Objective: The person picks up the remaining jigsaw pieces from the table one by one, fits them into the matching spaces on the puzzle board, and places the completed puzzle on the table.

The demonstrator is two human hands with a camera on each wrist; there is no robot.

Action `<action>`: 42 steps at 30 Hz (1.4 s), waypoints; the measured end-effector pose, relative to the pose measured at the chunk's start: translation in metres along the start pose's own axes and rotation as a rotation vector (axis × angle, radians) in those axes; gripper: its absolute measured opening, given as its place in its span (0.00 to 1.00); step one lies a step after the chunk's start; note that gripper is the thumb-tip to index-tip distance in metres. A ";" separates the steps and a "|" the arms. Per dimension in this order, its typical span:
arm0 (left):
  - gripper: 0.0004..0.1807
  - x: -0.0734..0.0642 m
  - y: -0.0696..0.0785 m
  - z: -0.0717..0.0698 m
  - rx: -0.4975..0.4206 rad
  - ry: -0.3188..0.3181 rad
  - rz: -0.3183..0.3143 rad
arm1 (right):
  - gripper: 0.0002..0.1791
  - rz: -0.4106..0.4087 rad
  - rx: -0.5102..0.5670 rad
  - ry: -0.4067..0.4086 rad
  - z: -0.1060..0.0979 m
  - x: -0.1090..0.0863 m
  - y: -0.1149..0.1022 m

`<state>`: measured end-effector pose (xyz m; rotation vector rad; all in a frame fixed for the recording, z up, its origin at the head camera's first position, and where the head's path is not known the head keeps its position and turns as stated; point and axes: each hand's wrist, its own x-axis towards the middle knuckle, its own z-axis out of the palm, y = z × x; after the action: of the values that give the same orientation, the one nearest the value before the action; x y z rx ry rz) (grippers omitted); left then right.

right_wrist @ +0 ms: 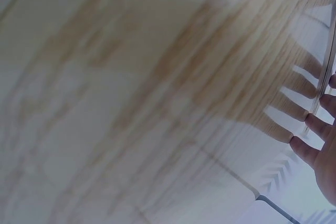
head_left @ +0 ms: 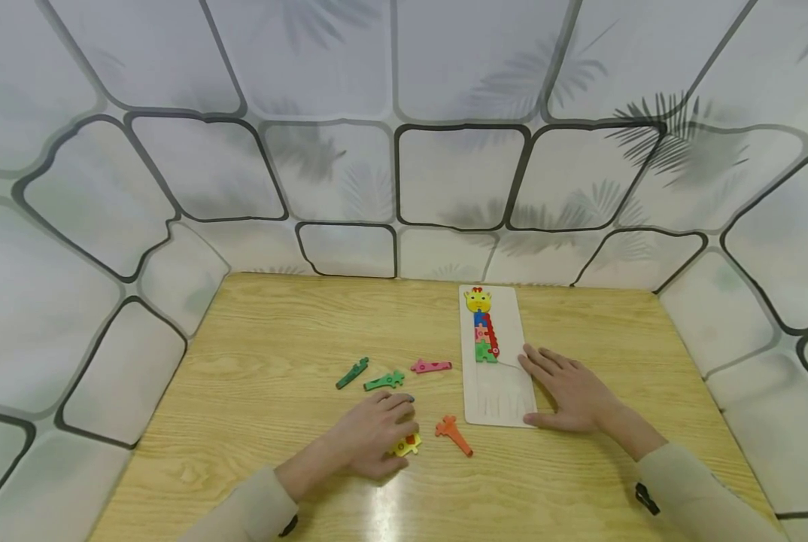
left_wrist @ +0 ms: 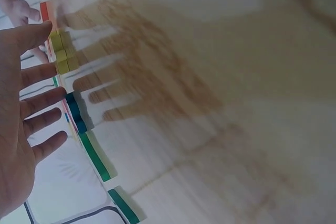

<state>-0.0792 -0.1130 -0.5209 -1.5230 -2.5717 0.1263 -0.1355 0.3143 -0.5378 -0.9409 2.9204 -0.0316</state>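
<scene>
A pale puzzle board (head_left: 502, 395) carries a partly assembled giraffe (head_left: 481, 327), with a yellow head, blue, pink and green neck pieces and a red strip. My right hand (head_left: 575, 393), its fingers spread, touches the board's right edge. My left hand (head_left: 375, 434) hovers low over a yellow puzzle piece (head_left: 405, 445), partly covering it. In the left wrist view the thumb and index finger stand on either side of that yellow piece (left_wrist: 63, 52), fingers fairly straight. A dark blue piece (left_wrist: 76, 113) lies by the other fingertips, mostly hidden by the hand in the head view.
Loose puzzle pieces lie left of the board: a dark green one (head_left: 353, 373), a lighter green one (head_left: 384, 380) and a pink one (head_left: 431, 366). An orange piece (head_left: 454, 435) lies right of my left hand. Patterned walls enclose the wooden table (head_left: 275, 331).
</scene>
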 end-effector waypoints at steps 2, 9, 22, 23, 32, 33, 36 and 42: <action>0.28 -0.002 -0.001 0.000 -0.003 -0.009 -0.004 | 0.59 -0.003 -0.007 0.005 0.001 0.000 0.000; 0.30 -0.011 -0.005 -0.002 0.008 -0.041 -0.022 | 0.59 -0.019 -0.010 0.033 0.002 0.000 0.001; 0.32 -0.026 -0.008 -0.004 -0.002 -0.018 -0.011 | 0.59 -0.002 -0.007 -0.005 0.000 0.000 0.000; 0.31 -0.026 -0.008 -0.004 0.003 -0.015 -0.011 | 0.59 0.000 -0.006 -0.006 0.000 0.001 -0.001; 0.30 -0.027 -0.005 -0.005 0.033 0.008 -0.016 | 0.59 0.001 -0.007 -0.015 -0.002 0.001 -0.002; 0.30 -0.027 -0.004 -0.005 0.031 0.014 -0.020 | 0.59 -0.001 -0.009 -0.012 -0.002 0.001 -0.002; 0.30 -0.026 0.000 -0.005 0.023 0.013 -0.044 | 0.59 -0.003 -0.007 -0.005 -0.001 0.001 -0.001; 0.31 -0.024 0.006 -0.005 0.024 -0.025 -0.090 | 0.59 -0.016 -0.009 0.024 0.000 0.001 -0.001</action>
<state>-0.0620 -0.1312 -0.5189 -1.4036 -2.6429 0.1655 -0.1356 0.3131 -0.5380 -0.9722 2.9376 -0.0312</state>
